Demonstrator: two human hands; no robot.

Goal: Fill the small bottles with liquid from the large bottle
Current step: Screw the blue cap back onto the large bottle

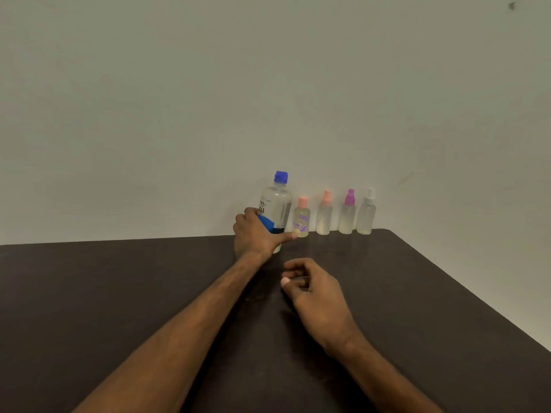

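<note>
Large bottle upright, gripped by left hand.

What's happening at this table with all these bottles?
A person grips the large bottle with the left hand, its blue cap still on, at the back of the dark table. The right hand is loosely curled nearby, holding nothing. Four small bottles stand in a row beside the large one, all capped. No pouring has started.

large bottle: clear plastic, glossy | table: dark, matt
</note>
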